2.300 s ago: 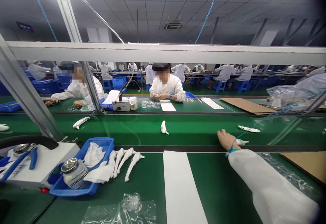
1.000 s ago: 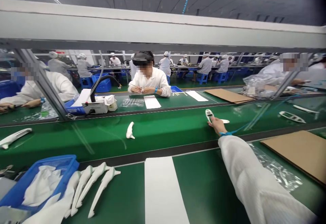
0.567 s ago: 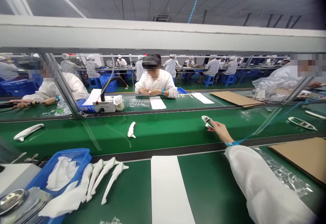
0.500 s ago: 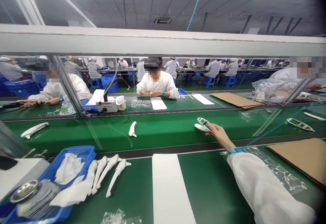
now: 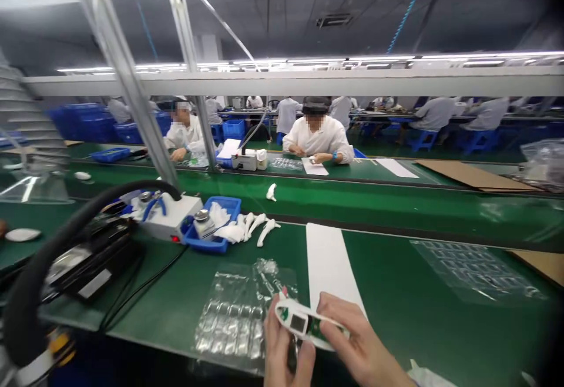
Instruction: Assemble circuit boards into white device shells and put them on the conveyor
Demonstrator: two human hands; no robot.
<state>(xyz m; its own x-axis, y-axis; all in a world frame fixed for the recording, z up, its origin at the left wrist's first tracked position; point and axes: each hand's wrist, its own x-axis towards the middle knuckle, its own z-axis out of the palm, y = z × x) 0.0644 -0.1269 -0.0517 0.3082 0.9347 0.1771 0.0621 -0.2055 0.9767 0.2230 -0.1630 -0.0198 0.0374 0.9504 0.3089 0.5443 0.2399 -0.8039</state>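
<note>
Low in the view, both my hands hold a white plastic handheld device (image 5: 306,323) with a small dark display and an exposed green circuit board. My left hand (image 5: 286,346) grips its near end from below. My right hand (image 5: 352,340) has its fingers laid across the far end. Just left of the device lies a clear plastic blister tray (image 5: 233,322), and a white paper strip (image 5: 328,263) runs away from my hands on the green bench.
Beyond the strip stand a blue tray (image 5: 211,229) with cloths and a metal jar, white curved shells (image 5: 258,228), and a white bench unit (image 5: 170,218). A black hose (image 5: 30,275) curves at left. A green conveyor belt (image 5: 176,186) and a co-worker (image 5: 317,140) lie further off.
My right hand has lifted the device off the conveyor and brought it close to me. My left hand now holds it too, and the view has swung left and down.
</note>
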